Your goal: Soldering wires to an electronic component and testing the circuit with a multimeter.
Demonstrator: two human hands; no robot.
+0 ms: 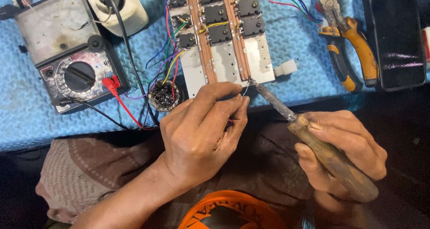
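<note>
Mat: light blue, wavy woven texture. Meter, upper left: black case, grey face, red plug. Pliers, upper right: orange and black grips. Board, top centre: white plate, copper strips, black blocks; wires blue, green, yellow, red, purple. Soldering iron, lower right: brown wooden handle. Cloth, lower left: brown, dotted diamond pattern.

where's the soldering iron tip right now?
In the head view, the soldering iron sits in the right hand; its tip meets the near edge of the circuit board, just right of the left hand fingertips.
</note>
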